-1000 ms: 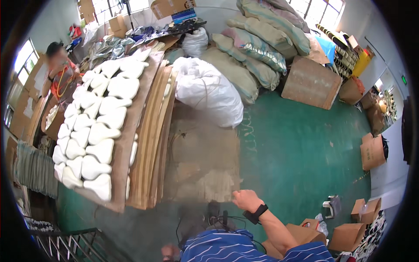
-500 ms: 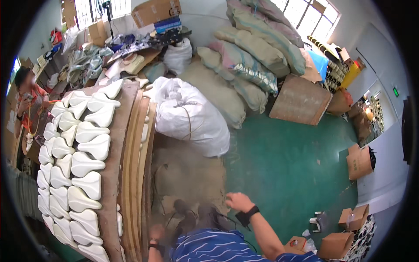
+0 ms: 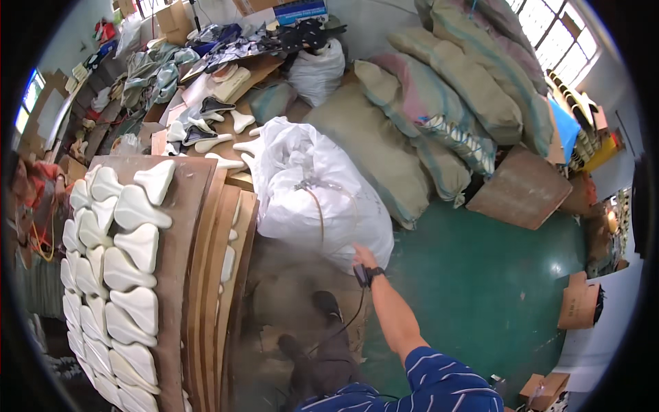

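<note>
My right hand (image 3: 364,257), with a black band at the wrist, reaches forward over the lower right side of a big white woven sack (image 3: 343,199). Its fingers point at the sack, loosely stretched, and hold nothing that I can see. Whether they touch the plastic, I cannot tell. The sack is bulging, its gathered top tied with cord. To its left, rows of white bicycle saddle pads (image 3: 135,248) lie on a brown board (image 3: 171,288), the top one of a stack. My left hand is out of the picture.
Full beige sacks (image 3: 371,144) are heaped behind the white one. A brown panel (image 3: 522,187) leans against them. Cardboard boxes (image 3: 580,302) stand along the right wall. At far left, another person (image 3: 38,185) in orange is partly visible. Green floor (image 3: 473,295) lies to my right.
My right hand has moved forward to the white sack. My left hand has dropped out of view. The view has shifted, bringing the sack nearer and showing more saddle pieces behind the boards.
</note>
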Demonstrator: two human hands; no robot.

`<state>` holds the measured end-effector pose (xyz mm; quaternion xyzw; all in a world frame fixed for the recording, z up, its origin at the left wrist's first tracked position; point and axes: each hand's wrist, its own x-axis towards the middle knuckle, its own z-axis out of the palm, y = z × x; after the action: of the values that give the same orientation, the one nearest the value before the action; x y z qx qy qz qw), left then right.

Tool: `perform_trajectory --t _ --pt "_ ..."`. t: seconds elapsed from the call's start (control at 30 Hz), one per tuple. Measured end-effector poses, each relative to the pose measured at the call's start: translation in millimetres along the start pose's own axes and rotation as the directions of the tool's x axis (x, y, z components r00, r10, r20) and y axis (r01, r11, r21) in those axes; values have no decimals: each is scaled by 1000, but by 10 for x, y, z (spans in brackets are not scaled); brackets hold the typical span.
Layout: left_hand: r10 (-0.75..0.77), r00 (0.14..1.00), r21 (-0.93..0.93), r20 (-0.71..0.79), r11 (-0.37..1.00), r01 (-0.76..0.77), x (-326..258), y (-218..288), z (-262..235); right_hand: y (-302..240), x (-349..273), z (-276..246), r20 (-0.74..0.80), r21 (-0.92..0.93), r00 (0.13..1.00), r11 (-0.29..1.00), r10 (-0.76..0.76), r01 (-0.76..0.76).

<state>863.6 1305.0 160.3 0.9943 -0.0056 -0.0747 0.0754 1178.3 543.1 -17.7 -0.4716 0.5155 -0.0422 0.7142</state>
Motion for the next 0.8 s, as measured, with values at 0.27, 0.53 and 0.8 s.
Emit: perform_trajectory --t 0.27,0.53,0.8 --pt "-393 712 -91 582 838 538 -310 1010 -510 -974 1186 752 44 294 999 956 11 -23" --pt "-527 789 -780 317 328 533 1633 2736 -1246 -2387 -408 1444 492 182 840 971 -228 157" --pt "-15 907 -898 420 -152 413 2701 3719 -1452 -2850 -3094 1039 777 -185 607 862 -165 471"
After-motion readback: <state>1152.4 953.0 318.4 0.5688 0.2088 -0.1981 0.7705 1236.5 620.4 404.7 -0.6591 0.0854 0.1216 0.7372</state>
